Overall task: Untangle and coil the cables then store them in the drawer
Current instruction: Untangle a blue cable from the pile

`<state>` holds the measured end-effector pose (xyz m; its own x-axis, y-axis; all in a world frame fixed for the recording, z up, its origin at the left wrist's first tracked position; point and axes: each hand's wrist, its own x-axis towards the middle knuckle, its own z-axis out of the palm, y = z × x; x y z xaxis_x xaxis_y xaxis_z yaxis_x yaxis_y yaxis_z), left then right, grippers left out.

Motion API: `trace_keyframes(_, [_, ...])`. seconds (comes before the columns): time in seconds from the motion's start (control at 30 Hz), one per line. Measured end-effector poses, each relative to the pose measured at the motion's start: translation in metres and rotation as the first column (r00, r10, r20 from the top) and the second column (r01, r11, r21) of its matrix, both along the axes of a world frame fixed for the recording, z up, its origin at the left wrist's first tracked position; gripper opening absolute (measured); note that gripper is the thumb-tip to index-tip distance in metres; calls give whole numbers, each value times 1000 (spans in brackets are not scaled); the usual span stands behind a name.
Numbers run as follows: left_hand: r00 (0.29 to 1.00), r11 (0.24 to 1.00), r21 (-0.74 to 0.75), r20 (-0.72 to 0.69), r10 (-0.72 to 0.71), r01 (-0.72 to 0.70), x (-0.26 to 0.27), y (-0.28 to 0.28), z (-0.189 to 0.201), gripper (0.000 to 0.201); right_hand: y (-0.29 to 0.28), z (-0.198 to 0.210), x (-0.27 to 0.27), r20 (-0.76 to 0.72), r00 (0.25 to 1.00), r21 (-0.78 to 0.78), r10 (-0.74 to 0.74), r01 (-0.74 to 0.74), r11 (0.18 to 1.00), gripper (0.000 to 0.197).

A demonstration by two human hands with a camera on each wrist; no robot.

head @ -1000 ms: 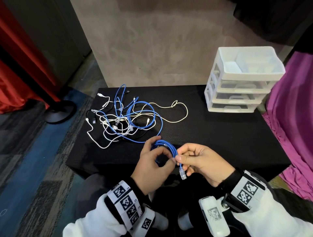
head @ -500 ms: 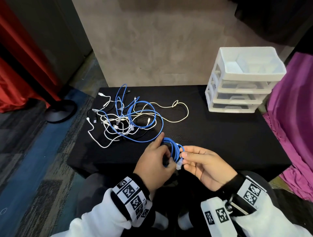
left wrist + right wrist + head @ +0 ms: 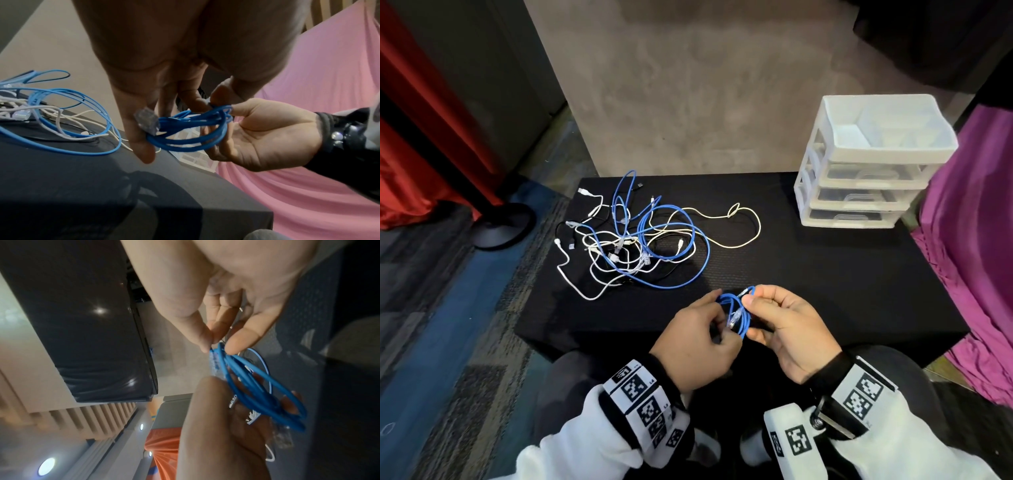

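Note:
A small coil of blue cable (image 3: 738,313) (image 3: 191,129) (image 3: 257,386) hangs between both hands over the black table's near edge. My left hand (image 3: 698,342) (image 3: 148,104) grips its left side, with a clear plug (image 3: 147,121) lying against the fingers. My right hand (image 3: 784,329) (image 3: 218,344) pinches the right side between thumb and fingers, near a second plug (image 3: 745,292). A tangle of blue, white and black cables (image 3: 640,240) (image 3: 51,110) lies on the table's left half. The white three-drawer unit (image 3: 866,164) stands at the back right, drawers pushed in.
The black table (image 3: 825,281) has bare cloth between the tangle and the drawer unit. Purple fabric (image 3: 976,240) hangs right of the table. A red curtain (image 3: 421,120) and a round stand base (image 3: 503,224) are on the floor to the left.
The coil has been pulled tighter and shifted slightly right. The loose plug that hung below my right fingers a second ago now lies wrapped against the coil at my left fingers.

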<state>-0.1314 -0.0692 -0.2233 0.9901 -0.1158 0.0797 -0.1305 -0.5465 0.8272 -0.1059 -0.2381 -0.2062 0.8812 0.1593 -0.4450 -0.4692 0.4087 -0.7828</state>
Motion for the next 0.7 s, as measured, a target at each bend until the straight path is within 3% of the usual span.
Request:
trace_keyframes(0.23, [996, 992, -116, -86, 32, -42, 1, 7, 6, 14, 3, -2, 0, 123, 992, -56, 2, 5, 998, 11])
trace_keyframes(0.4, [993, 992, -83, -83, 86, -92, 3, 11, 8, 14, 6, -13, -5, 223, 972, -188, 67, -25, 982, 21])
trace_keyframes(0.57, [996, 997, -20, 53, 76, -75, 6, 14, 8, 14, 3, -11, -9, 242, 950, -244, 197, -137, 960, 19])
trace_keyframes(0.63, [993, 998, 9, 93, 66, -67, 6, 15, 8, 15, 0, -7, -9, 283, 937, -292, 208, -122, 949, 16])
trace_keyframes(0.7, [993, 998, 23, 97, 64, -66, 8, 16, 10, 18, -2, -4, -7, 326, 923, -374, 202, -71, 925, 26])
